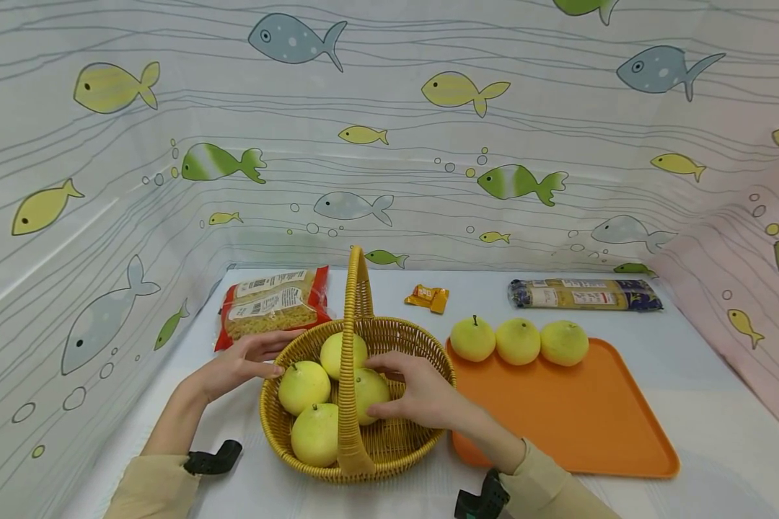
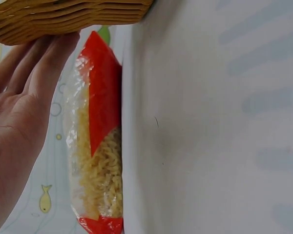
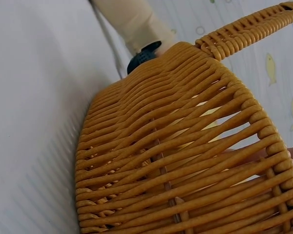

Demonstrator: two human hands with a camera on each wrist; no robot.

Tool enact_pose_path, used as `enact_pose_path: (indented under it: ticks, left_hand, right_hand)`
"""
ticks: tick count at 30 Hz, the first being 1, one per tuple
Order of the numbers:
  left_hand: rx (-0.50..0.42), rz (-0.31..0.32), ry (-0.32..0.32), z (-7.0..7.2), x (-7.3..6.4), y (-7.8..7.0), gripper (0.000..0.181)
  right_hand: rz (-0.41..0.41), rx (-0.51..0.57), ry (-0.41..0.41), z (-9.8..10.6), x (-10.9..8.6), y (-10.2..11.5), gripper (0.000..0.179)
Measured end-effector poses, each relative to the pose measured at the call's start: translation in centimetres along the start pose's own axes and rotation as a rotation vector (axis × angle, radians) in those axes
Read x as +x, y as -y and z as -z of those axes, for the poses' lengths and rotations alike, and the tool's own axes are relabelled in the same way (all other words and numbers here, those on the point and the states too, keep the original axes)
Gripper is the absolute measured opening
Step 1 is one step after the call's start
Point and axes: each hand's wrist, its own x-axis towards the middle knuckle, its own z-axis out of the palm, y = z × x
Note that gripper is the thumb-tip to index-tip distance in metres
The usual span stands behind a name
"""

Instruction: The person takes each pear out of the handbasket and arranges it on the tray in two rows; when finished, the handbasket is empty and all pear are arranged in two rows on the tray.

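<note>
A woven wicker basket [image 1: 402,447] with a tall arched handle [image 1: 348,360] stands at the front middle, several round yellow pears inside it. My right hand [image 1: 422,389] reaches over the basket's right rim, thumb and fingers curled round a pear [image 1: 371,395] just right of the handle. Other pears, such as this one [image 1: 304,388], lie left of the handle. At the left rim is my left hand [image 1: 236,365], its fingers extended against the basket's outer side, as the left wrist view also shows. In the right wrist view the wicker side [image 3: 176,146] hides most of the right hand.
On the right lies an orange tray [image 1: 558,425], with three pears [image 1: 518,342] in a row along its far edge. Behind are a red-and-clear pasta bag [image 1: 273,306], a small orange packet [image 1: 428,297] and a long noodle pack [image 1: 584,295]. Fish-patterned curtains enclose the table.
</note>
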Motion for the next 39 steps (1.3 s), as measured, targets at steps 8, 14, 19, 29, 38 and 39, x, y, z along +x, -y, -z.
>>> enact_pose_path:
  ticks: [8,14,19,29,38,39]
  left_hand:
    - [-0.012,-0.004,-0.002,-0.05,-0.02,0.04,0.062]
    - [-0.011,-0.01,0.0,-0.03,-0.05,0.09,0.062]
    - [-0.009,-0.013,0.0,-0.01,-0.01,0.16,0.061]
    - [-0.005,-0.015,0.004,0.08,0.0,0.33,0.061]
    - [0.007,-0.013,0.001,0.11,0.06,0.31,0.06]
    - [0.007,-0.014,0.002,0.11,0.07,0.31,0.06]
  right_hand:
    - [0.008,-0.063,-0.006,0.01,0.09,-0.08,0.053]
    - [-0.013,-0.131,0.006,0.07,0.05,-0.06,0.053]
    - [-0.029,-0.126,0.025,0.11,0.05,0.11,0.054]
    - [-0.038,-0.1,0.043,0.04,0.13,-0.08,0.055]
    - [-0.025,-0.17,0.081,0.03,0.14,-0.14,0.059]
    - [-0.028,-0.167,0.087,0.03,0.15,-0.13,0.06]
